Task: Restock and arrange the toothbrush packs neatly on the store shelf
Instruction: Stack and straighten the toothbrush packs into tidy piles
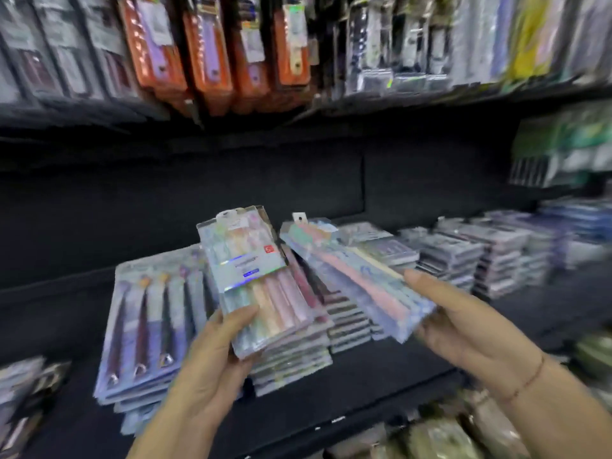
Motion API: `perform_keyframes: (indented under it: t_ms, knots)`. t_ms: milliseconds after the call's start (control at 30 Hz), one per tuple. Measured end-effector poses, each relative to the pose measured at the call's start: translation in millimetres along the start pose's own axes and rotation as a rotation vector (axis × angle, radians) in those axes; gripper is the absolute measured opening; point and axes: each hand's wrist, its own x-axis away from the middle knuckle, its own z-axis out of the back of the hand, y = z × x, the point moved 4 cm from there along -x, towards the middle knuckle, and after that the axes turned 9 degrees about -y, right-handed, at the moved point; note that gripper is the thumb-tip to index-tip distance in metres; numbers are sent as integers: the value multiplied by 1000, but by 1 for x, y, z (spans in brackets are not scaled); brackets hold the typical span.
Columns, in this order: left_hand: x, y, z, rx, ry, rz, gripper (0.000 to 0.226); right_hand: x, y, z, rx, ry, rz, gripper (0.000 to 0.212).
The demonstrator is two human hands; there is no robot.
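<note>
The head view, blurred by motion, shows two hands, each holding one bundle of toothbrush packs over a dark shelf (381,369). The left hand (212,366) grips the upright bundle (255,279) by its near end: the thumb (241,314) presses on the front pack, and the other fingers are hidden behind. The right hand (463,329) holds the tilted bundle (357,276), its far end pointing left. Its thumb lies along the upper edge and its fingers curl underneath. How many packs each bundle holds cannot be told.

On the shelf, the left stack (149,326) has a top pack showing about four dark-handled brushes. The middle stack (294,356) lies just under the held bundles. A row of several lower stacks (463,256) runs off to the right. Four orange packs (205,51) hang above, far left of centre. A thin bracelet (526,382) circles the right wrist.
</note>
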Motion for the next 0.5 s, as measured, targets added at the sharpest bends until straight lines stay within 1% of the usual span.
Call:
perform_keyframes:
  t_ms: [33, 100, 167, 200, 233, 300, 333, 400, 433, 500]
  knots:
    - [-7, -6, -14, 11, -15, 9, 43, 5, -7, 17, 5, 42, 10, 86]
    - [-21, -16, -36, 18, -43, 28, 49, 11, -23, 48, 59, 129, 45, 79]
    - [-33, -22, -55, 21, -61, 39, 60, 16, -41, 71, 80, 156, 77, 88]
    - [-39, -26, -62, 12, -66, 45, 62, 16, -48, 86, 66, 164, 90, 91]
    - [-45, -30, -69, -6, -71, 48, 56, 16, -55, 100, 61, 187, 97, 87]
    - [-58, -35, -81, -28, -68, 38, 40, 9, -69, 132, 71, 262, 114, 68]
    - [-63, -38, -87, -26, -66, 35, 39, 4, -76, 149, 73, 307, 124, 51]
    - [-75, -41, -99, -19, -56, 28, 44, -8, -90, 182, 80, 433, 149, 12]
    - [-80, -44, -105, -19, -56, 33, 45, -15, -97, 200, 83, 496, 170, 3]
    - [-91, -50, -112, -35, -42, 57, 31, -30, -109, 231, 104, 572, 195, 3]
